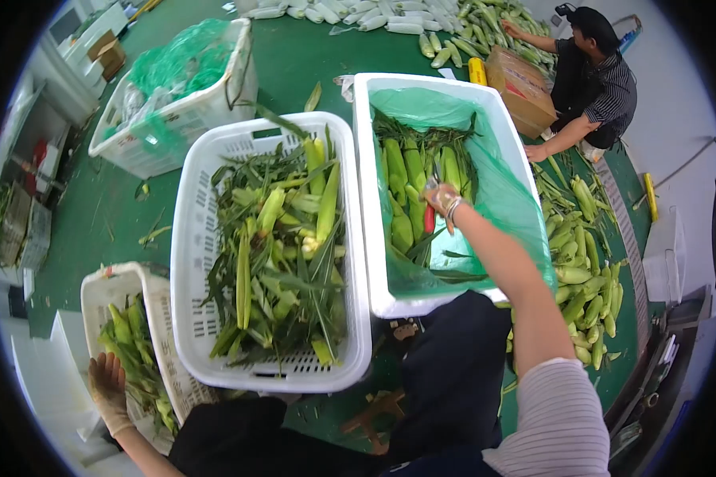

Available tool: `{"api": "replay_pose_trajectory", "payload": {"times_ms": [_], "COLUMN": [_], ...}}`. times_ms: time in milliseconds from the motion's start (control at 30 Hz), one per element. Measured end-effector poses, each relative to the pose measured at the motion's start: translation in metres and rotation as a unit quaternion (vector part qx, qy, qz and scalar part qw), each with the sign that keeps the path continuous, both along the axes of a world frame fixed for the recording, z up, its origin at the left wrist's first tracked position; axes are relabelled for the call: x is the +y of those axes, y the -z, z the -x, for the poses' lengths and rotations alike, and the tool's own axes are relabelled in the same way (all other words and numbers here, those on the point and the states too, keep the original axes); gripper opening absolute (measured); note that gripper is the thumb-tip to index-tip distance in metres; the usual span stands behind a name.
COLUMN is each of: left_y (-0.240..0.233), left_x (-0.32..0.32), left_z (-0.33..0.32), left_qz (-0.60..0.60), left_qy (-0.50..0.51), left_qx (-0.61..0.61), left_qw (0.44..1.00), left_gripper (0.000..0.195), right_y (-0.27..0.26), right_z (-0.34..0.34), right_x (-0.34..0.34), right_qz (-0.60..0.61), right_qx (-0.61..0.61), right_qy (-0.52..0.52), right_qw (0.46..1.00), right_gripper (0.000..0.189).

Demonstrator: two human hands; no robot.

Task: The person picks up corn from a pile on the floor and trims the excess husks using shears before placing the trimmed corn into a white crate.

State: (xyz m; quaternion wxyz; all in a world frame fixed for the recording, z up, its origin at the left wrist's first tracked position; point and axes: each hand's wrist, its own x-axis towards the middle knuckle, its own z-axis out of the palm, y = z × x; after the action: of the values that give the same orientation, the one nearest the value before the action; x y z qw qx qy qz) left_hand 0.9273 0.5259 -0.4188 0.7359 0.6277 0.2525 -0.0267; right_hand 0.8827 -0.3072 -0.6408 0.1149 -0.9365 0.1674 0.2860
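My right hand (444, 200), in a glove, reaches into a white foam box (363, 179) lined with a green plastic bag (507, 208). It grips hand shears with a red handle (429, 220), their metal end partly hidden by the fingers. Beside it, several green ears of corn (395, 167) in husk lie in the box among leaf strips. My left hand (108, 384), also gloved, is held out with fingers stretched and nothing in it. Below or beside it stands an off-white crate (161, 334) with corn ears in husk (125, 328); whether they touch, I cannot tell.
Between my hands a white plastic basket (182, 286) holds husks, leaves and corn (328, 203). A crate (173, 107) with green netting stands behind it. Loose corn (579, 274) is heaped at the right. A co-worker (596, 89) crouches beside a cardboard box (519, 89). Wrapped corn (388, 15) lies beyond.
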Motion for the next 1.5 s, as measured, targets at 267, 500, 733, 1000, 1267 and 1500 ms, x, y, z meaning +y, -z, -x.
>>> {"api": "replay_pose_trajectory", "payload": {"times_ms": [267, 500, 733, 1000, 1267, 1500], "left_y": [-0.019, -0.035, -0.056, -0.096, -0.054, -0.038], "left_x": [-0.182, -0.250, -0.311, -0.383, -0.283, -0.290], "left_z": [-0.041, -0.021, 0.013, 0.051, 0.018, 0.026], "left_qz": [-0.279, -0.310, -0.221, -0.415, -0.586, -0.625], "left_qy": [0.169, 0.255, 0.297, 0.329, 0.242, 0.314], "left_qx": [-0.060, -0.086, -0.185, -0.316, -0.209, -0.145], "left_qw": [0.943, 0.912, 0.910, 0.787, 0.744, 0.700], "left_gripper": [0.038, 0.028, 0.022, 0.061, 0.049, 0.055], "right_y": [0.207, -0.035, -0.247, -0.298, -0.221, -0.226], "right_z": [0.031, 0.031, 0.026, 0.021, 0.020, -0.008], "right_x": [-0.028, 0.006, 0.089, 0.274, 0.304, 0.306], "right_qz": [0.095, -0.161, -0.545, -0.729, -0.341, -0.411], "right_qx": [-0.120, -0.347, -0.547, -0.384, -0.254, -0.214], "right_qy": [0.156, 0.333, 0.270, 0.238, -0.077, -0.099], "right_qw": [0.976, 0.862, 0.575, 0.514, 0.902, 0.881], "right_gripper": [0.024, 0.069, 0.044, 0.040, 0.093, 0.103]}}
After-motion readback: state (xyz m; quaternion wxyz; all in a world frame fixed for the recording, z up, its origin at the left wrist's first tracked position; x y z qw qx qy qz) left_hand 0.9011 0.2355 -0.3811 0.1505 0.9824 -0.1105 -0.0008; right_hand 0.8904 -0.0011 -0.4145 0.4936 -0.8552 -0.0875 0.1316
